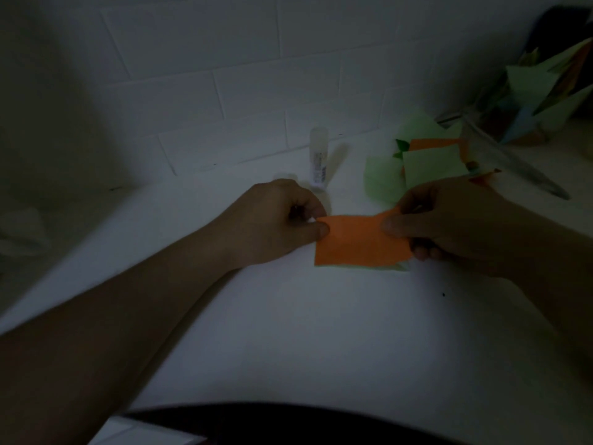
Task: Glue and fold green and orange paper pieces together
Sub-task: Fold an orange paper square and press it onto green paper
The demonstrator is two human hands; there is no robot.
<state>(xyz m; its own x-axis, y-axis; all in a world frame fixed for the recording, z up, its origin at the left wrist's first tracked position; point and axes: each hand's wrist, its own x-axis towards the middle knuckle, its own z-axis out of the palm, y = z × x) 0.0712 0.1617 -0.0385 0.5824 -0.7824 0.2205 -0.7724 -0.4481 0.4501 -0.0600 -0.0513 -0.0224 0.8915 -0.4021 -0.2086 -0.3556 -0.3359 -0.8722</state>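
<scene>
An orange piece is held low over the table, pinched at its left edge by the left hand and at its right edge by the right hand. A green piece shows as a sliver under its lower edge; in the dim light they seem already joined. A fold is judged next, with edges kept aligned; the glue stands behind

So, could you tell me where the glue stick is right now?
In the head view, the glue stick stands against the tiled wall, just beyond the left hand.
</scene>
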